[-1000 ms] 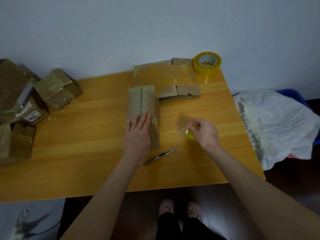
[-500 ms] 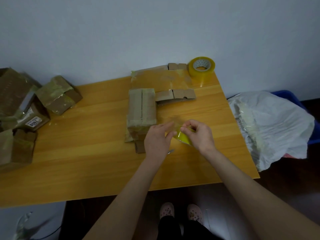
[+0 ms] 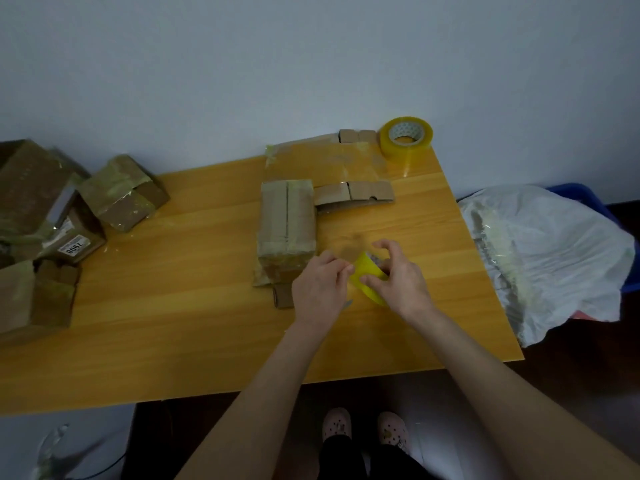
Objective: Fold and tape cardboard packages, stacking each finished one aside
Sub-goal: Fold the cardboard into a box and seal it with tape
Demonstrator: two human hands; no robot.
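A folded cardboard package [image 3: 286,223] lies mid-table, taped across its near end. Just right of its near end, my right hand [image 3: 398,278] grips a small yellow tape roll [image 3: 367,277] with curled fingers. My left hand [image 3: 320,289] meets the roll from the left and pinches at its edge with thumb and fingertips. A flat cardboard blank [image 3: 332,168] with open flaps lies behind the package. Only the tip of a utility knife [image 3: 348,303] shows below my left hand.
A bigger yellow tape roll [image 3: 407,140] stands at the table's far right corner. Several taped boxes [image 3: 69,216] are piled at the left end. A white plastic bag [image 3: 554,251] over a blue bin sits beyond the right edge. The wooden table [image 3: 173,306] stands against the wall.
My left hand has left the top of the package and come right to the small tape roll. My right hand has kept the roll, tilting it up slightly.
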